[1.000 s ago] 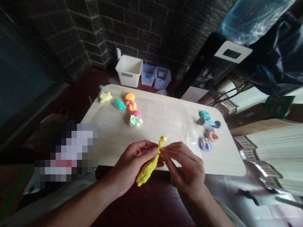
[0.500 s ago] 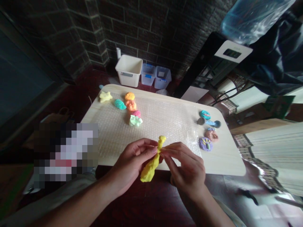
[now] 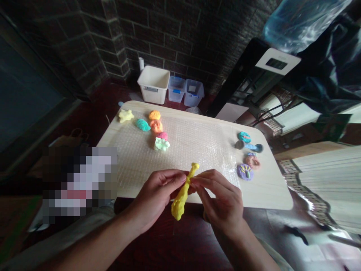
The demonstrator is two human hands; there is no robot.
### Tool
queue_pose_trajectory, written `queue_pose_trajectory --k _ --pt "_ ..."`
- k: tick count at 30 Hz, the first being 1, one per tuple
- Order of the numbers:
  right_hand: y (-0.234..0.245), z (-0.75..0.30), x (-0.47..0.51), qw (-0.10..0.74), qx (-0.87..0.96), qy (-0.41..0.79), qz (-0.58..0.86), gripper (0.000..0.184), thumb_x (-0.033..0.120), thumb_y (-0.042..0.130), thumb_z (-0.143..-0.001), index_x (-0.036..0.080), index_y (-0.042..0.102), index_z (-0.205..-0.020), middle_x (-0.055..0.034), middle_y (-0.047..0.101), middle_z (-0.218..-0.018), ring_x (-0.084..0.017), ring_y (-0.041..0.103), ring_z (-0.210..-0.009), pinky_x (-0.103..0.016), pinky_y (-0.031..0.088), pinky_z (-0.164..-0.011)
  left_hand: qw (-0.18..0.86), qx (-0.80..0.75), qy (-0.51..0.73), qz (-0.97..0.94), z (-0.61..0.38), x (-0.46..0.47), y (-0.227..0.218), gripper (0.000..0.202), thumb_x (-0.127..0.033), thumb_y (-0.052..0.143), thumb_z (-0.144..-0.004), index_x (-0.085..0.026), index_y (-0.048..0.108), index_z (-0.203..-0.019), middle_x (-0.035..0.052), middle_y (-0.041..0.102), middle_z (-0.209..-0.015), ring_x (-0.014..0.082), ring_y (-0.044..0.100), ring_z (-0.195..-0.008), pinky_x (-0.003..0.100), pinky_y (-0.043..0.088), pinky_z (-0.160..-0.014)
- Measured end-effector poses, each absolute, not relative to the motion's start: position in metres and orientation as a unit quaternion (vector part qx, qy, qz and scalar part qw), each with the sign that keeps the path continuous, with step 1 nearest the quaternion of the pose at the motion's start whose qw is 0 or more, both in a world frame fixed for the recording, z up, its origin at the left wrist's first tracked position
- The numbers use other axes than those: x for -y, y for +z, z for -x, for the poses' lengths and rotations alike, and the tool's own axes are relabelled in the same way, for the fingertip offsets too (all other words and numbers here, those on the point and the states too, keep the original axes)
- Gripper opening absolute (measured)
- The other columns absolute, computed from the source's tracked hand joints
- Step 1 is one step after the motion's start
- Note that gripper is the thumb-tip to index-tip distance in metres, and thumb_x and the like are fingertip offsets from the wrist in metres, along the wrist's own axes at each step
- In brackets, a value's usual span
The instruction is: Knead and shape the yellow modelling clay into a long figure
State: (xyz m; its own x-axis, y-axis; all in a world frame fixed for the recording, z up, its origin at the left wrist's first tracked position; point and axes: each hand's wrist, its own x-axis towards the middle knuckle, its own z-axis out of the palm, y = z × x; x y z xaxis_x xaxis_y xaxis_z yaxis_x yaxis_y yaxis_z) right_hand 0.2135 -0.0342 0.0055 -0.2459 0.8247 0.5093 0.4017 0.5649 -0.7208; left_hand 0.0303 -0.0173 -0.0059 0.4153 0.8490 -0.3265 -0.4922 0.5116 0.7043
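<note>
Closest to my camera I have the left hand and the right hand, both curled narrow, their fingers closed from either side on a long strip of yellow clay. The clay is tilted, with its small knobbed top poking up just past the fingers and its fatter end hanging beyond the near edge of the wooden board, so it is held in the air and rests on nothing. Just past the hands, a sheet of bubble wrap covers much of the board. Toward its far left corner I can make out a yellow star, a teal lump, an orange lump, a coral lump, a pink lump and a pale green lump, all close together. Off to the right, just beyond the edge of the wrap, are a teal disc, a grey lump, a blue piece, a pink ring and a purple disc. Left of the hands, a pixelated patch covers what lies there. Beyond the board, against a brick wall, stand a white basket and two clear plastic bins
</note>
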Motion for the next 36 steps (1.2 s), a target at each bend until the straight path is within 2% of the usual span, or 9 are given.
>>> queue_pose_trajectory --k 6,14,20,24,28,31,36 --pt "0.003 -0.213 0.034 0.46 0.75 0.231 0.415 0.038 -0.001 0.069 -0.094 0.026 0.077 -0.12 -0.0056 0.078 -0.096 -0.021 0.072 -0.089 -0.038 0.062 -0.076 0.794 -0.341 0.418 -0.282 -0.03 0.018 -0.009 0.017 -0.033 0.083 -0.089 -0.021 0.084 -0.101 0.0035 0.077 -0.09 0.0129 0.069 -0.086 0.022 0.054 -0.081" --pt "0.002 -0.213 0.032 0.457 0.754 0.23 0.413 0.035 -0.003 0.066 -0.094 0.023 0.077 -0.115 -0.0057 0.078 -0.093 -0.02 0.073 -0.087 -0.036 0.061 -0.074 0.793 -0.347 0.409 -0.287 -0.029 0.018 -0.01 0.021 -0.033 0.081 -0.091 -0.021 0.083 -0.108 0.0059 0.079 -0.099 0.016 0.072 -0.093 0.026 0.054 -0.088" --pt "-0.001 -0.215 0.034 0.439 0.724 0.261 0.464 0.029 0.009 0.068 -0.097 0.026 0.075 -0.12 -0.0059 0.077 -0.105 -0.021 0.073 -0.095 -0.038 0.06 -0.083 0.797 -0.349 0.406 -0.28 -0.027 0.017 -0.011 0.025 -0.033 0.082 -0.09 -0.019 0.08 -0.111 0.0072 0.078 -0.105 0.017 0.073 -0.092 0.026 0.056 -0.086" --pt "-0.008 -0.214 0.034 0.438 0.666 0.313 0.517 0.02 0.023 0.07 -0.099 0.024 0.073 -0.119 -0.007 0.076 -0.106 -0.022 0.073 -0.096 -0.039 0.059 -0.084 0.804 -0.36 0.415 -0.229 -0.028 0.013 -0.006 0.025 -0.031 0.08 -0.091 -0.017 0.076 -0.111 0.0075 0.078 -0.102 0.0173 0.074 -0.087 0.027 0.057 -0.086" --pt "-0.012 -0.213 0.033 0.432 0.626 0.38 0.527 0.019 0.031 0.069 -0.102 0.026 0.073 -0.119 -0.007 0.077 -0.111 -0.022 0.074 -0.102 -0.038 0.058 -0.09 0.809 -0.348 0.416 -0.226 -0.028 0.013 -0.003 0.02 -0.029 0.076 -0.094 -0.014 0.075 -0.107 0.0078 0.077 -0.096 0.0161 0.073 -0.084 0.025 0.056 -0.083" --pt "-0.011 -0.213 0.03 0.455 0.571 0.441 0.523 0.021 0.036 0.07 -0.102 0.027 0.074 -0.12 -0.0065 0.078 -0.113 -0.022 0.074 -0.105 -0.037 0.058 -0.092 0.808 -0.347 0.404 -0.251 -0.027 0.015 -0.004 0.021 -0.03 0.072 -0.097 -0.014 0.075 -0.11 0.0069 0.076 -0.092 0.0142 0.071 -0.082 0.022 0.053 -0.078" --pt "-0.005 -0.213 0.025 0.499 0.505 0.514 0.482 0.032 0.037 0.076 -0.097 0.03 0.074 -0.128 -0.0034 0.078 -0.105 -0.018 0.074 -0.092 -0.033 0.061 -0.086 0.801 -0.358 0.36 -0.317 -0.026 0.017 -0.002 0.023 -0.034 0.069 -0.099 -0.015 0.075 -0.109 0.0051 0.073 -0.084 0.0136 0.066 -0.078 0.022 0.049 -0.072"
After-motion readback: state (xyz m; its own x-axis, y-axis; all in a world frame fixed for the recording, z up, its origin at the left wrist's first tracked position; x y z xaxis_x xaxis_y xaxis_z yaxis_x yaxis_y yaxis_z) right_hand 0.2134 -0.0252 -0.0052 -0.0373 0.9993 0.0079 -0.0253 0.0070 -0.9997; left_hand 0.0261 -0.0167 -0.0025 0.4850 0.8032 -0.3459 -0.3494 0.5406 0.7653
